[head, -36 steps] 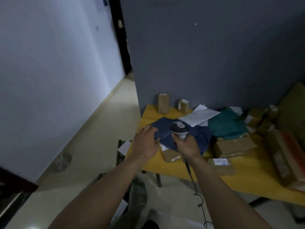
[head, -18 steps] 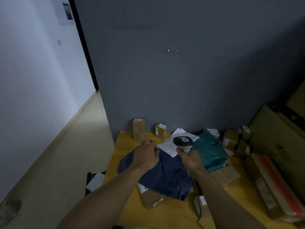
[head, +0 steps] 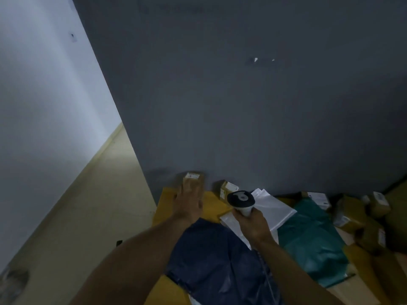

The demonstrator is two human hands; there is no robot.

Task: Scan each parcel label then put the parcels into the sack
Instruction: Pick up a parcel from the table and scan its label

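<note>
Head view, looking down along both forearms. Reaching forward with the left hand (head: 189, 204) to the upright cardboard box (head: 198, 179) at the back edge of the yellow tabletop (head: 163, 205), close against the grey partition (head: 242, 106); fingers (head: 184, 192) straight and a little spread, holding nothing. Blurred there, so cannot tell whether already touching the box or just short of it. White label (head: 192, 176) on the top face of that box.

Gripping the barcode scanner (head: 241, 200) with the right hand (head: 253, 222), fingers curled round the white handle, dark head raised and not aimed at any label; cable (head: 267, 280) hanging down below the wrist.

Just right of the upright box, 1 smaller cardboard box (head: 228, 190). Between the forearms, a dark blue poly mailer (head: 211, 252); beside it a white poly mailer (head: 275, 208), partly under the scanner, then a green poly mailer (head: 312, 236), then several brown boxes (head: 348, 214) heaped at the right. No sack visible anywhere.

Judged as the step of fetching the next parcel for scanning, with most parcels not yet handled. Possible trouble from here:
- Tipping the tall narrow box against the partition or off the left edge, through a push with flat fingers instead of a real grip.
- A failed scan, through the scanner head pointing away from the label.
- Dragging the cable over the smooth mailers and pulling 1 off the tabletop.
- Missing the sack on the drop, with the sack out of sight.
</note>
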